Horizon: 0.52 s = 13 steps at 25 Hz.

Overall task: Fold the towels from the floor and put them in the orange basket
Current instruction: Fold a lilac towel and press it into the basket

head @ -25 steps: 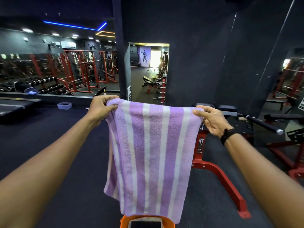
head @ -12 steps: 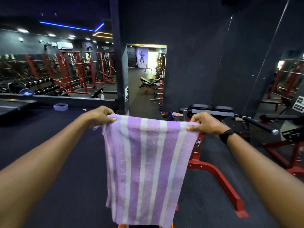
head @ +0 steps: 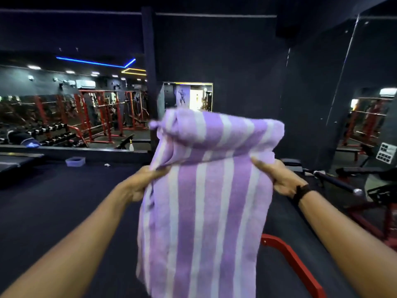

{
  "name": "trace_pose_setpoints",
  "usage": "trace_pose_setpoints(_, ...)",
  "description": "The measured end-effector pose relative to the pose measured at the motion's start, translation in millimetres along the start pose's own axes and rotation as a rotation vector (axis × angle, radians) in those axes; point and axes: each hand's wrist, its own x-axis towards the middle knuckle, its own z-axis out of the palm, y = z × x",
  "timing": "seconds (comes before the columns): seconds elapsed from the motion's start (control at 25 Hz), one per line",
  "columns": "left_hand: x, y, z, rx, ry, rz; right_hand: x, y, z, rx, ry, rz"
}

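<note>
Head view: towel (head: 206, 211) between both hands.

towel (head: 206, 211): purple with white stripes that run lengthwise, soft terry cloth, somewhat blurred.
state: in the air, part-folded; I see more than one layer at its left edge.
pose: it hangs upright in front of me, stripes close to vertical, lower end out of view past the bottom edge.
top part: it rises above my grip and curls over in a rounded puff, with a small knob of cloth poking out at the upper left corner.
grip: my left hand (head: 141, 181) pinches its left edge, my right hand (head: 279, 179) pinches its right edge, both at the crease below the puff.
width: stretched between my two hands.
</note>
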Motion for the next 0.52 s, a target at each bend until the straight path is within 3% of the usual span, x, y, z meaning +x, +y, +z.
trace_pose_setpoints(0.16,-3,-16,-12,0.078,0.083,-0.141,-7,29,-9,-0.328,-0.157,0.191)
trace_pose_setpoints(0.32,-7,-29,-1,-0.321,0.163,-0.209,-7,37,-3,-0.079,-0.144,0.086)
trace_pose_setpoints(0.4,-11,-33,-1,-0.403,0.201,-0.245,-7,36,5,-0.048,-0.172,0.086)
trace_pose_setpoints(0.48,-19,-38,-4,-0.438,0.158,-0.244,-1,41,12,-0.006,-0.031,0.064)
trace_pose_setpoints(0.52,-24,-39,-3,-0.343,0.11,-0.245,2,42,15,0.036,0.049,0.064)
